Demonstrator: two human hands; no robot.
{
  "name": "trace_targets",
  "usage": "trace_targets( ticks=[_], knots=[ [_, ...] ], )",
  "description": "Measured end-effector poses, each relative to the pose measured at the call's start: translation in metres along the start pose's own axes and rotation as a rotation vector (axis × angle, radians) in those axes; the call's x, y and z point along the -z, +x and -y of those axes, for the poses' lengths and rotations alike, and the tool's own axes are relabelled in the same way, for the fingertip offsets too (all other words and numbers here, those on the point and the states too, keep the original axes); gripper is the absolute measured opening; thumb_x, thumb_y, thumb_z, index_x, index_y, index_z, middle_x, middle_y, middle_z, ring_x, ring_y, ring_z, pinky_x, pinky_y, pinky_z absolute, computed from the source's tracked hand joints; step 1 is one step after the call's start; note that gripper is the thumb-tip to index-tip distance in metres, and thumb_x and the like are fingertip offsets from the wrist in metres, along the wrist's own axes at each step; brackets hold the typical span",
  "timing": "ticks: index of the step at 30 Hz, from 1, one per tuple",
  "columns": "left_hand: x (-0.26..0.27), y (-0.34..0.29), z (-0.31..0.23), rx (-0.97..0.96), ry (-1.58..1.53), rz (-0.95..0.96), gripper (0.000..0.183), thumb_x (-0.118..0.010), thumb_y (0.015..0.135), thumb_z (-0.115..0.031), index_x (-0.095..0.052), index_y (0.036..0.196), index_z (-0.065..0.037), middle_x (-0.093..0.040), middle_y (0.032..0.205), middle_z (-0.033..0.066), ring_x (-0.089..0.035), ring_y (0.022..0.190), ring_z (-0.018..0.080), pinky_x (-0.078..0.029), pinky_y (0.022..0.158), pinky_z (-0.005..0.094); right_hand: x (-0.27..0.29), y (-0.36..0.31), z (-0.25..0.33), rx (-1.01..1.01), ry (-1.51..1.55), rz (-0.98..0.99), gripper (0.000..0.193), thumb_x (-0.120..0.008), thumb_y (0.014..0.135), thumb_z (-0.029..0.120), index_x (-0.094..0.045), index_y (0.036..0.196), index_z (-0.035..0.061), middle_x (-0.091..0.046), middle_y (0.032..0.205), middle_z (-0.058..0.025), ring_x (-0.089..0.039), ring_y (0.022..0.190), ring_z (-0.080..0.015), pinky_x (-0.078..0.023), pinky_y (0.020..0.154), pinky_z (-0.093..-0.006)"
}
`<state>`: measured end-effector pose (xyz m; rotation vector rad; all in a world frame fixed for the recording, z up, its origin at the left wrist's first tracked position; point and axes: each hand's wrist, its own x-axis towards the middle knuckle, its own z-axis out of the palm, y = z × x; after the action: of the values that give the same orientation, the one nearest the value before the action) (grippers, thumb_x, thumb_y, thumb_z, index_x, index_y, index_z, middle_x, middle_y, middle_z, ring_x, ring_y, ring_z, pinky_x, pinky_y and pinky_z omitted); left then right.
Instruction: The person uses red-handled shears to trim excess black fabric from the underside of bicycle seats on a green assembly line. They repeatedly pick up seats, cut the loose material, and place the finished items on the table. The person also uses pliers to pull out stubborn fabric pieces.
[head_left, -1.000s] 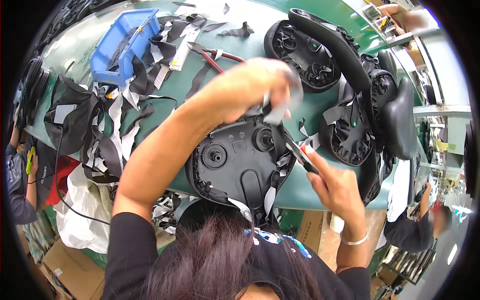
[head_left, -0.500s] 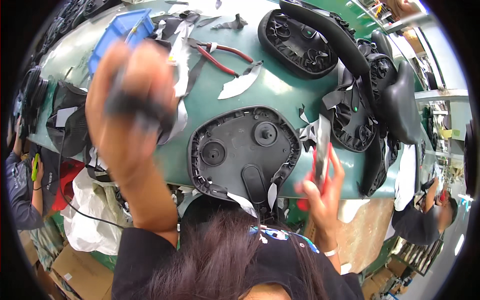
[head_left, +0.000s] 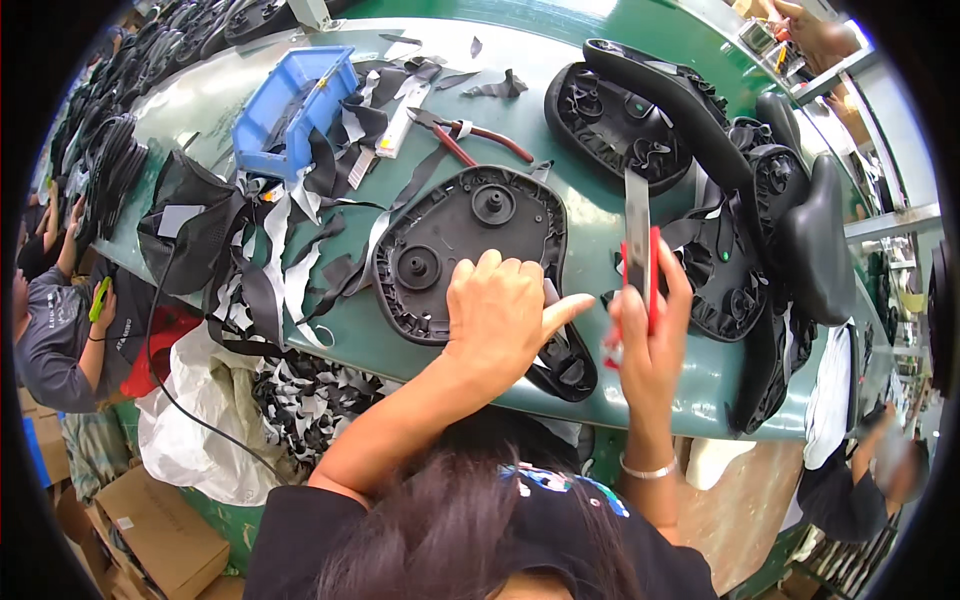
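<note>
A black bicycle saddle [head_left: 395, 305] lies upside down before me, its hollow underside up. My left hand [head_left: 497, 310] is over its middle, fingers curled down against it and thumb stretched out to the right. What the fingertips touch is hidden under the hand. A narrow pale strip shows beside the thumb. The saddle's nose [head_left: 567, 368] points toward me at the table edge. To the right, my right hand [head_left: 648, 335] is closed round a red-handled tool with a straight silver blade [head_left: 637, 205], held upright; its exact kind is unclear. The blade is apart from the saddle.
Red-handled pliers [head_left: 470, 138] lie beyond the saddle. A blue bin [head_left: 265, 120] and black and white scraps [head_left: 285, 255] lie left on the green table [head_left: 440, 385]. Several saddles [head_left: 815, 235] are piled right. A cable [head_left: 150, 350] hangs left; co-workers stand at both sides.
My left hand has come down from the upper left onto the saddle. The saddle has turned somewhat and sits farther from me, with its nose now showing. The tool stays in my right hand.
</note>
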<state>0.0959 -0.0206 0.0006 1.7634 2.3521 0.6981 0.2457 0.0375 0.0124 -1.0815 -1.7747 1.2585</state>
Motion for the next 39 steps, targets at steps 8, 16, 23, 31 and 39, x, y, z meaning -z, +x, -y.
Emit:
trace_targets(
  ticks=[8, 16, 23, 31, 39],
  knots=[
    [-0.006, -0.001, 0.011, -0.059, -0.359, -0.013, 0.025, -0.056, 0.084, -0.022, -0.057, 0.067, -0.003, -0.055, 0.065, 0.0085, -0.049, 0.070, 0.0267, -0.037, 0.067, 0.0391, 0.027, -0.016, 0.005, 0.344, -0.617, 0.258, 0.050, -0.064, 0.085, 0.015, -0.050, 0.133, 0.0137, -0.063, 0.077, -0.0138, -0.061, 0.059, -0.0295, -0.045, 0.050, -0.0371],
    [0.006, 0.002, 0.036, 0.400, -1.370, 0.075, 0.027, -0.049, 0.090, -0.017, -0.052, 0.067, -0.003, -0.040, 0.061, -0.0055, -0.038, 0.056, 0.0060, -0.033, 0.053, 0.0238, 0.075, -0.057, 0.009, 0.208, -0.735, 0.489, 0.058, -0.068, 0.081, 0.012, -0.047, 0.136, 0.0144, -0.060, 0.071, -0.0133, -0.057, 0.052, -0.0278, -0.043, 0.049, -0.0363],
    [0.036, 0.019, 0.050, -0.680, -0.319, 0.471, 0.020, -0.074, 0.069, -0.024, -0.068, 0.084, -0.013, -0.054, 0.081, 0.0016, -0.051, 0.088, 0.0233, -0.038, 0.078, 0.0341, 0.074, -0.058, -0.018, 0.222, -0.295, 0.149, 0.050, -0.068, 0.076, 0.001, -0.053, 0.124, 0.0000, -0.068, 0.091, -0.0147, -0.063, 0.064, -0.0248, -0.050, 0.062, -0.0299],
    [0.021, 0.063, 0.054, -0.418, -0.543, 0.826, 0.013, -0.067, 0.066, -0.017, -0.071, 0.074, -0.006, -0.060, 0.071, 0.0052, -0.059, 0.064, 0.0201, -0.044, 0.060, 0.0339, 0.025, -0.019, 0.005, 0.524, -0.749, 0.503, 0.051, -0.072, 0.074, 0.010, -0.061, 0.123, 0.0179, -0.051, 0.066, -0.0059, -0.050, 0.049, -0.0224, -0.040, 0.047, -0.0347],
    [0.030, 0.048, 0.061, -0.541, -0.454, 0.479, 0.013, -0.068, 0.074, -0.017, -0.065, 0.075, -0.004, -0.059, 0.076, 0.0060, -0.059, 0.072, 0.0216, -0.046, 0.066, 0.0359, 0.085, -0.024, 0.023, 0.154, -0.818, 0.752, 0.059, -0.071, 0.073, 0.014, -0.056, 0.129, 0.0238, -0.058, 0.071, -0.0076, -0.055, 0.051, -0.0263, -0.043, 0.050, -0.0381]
  ],
)
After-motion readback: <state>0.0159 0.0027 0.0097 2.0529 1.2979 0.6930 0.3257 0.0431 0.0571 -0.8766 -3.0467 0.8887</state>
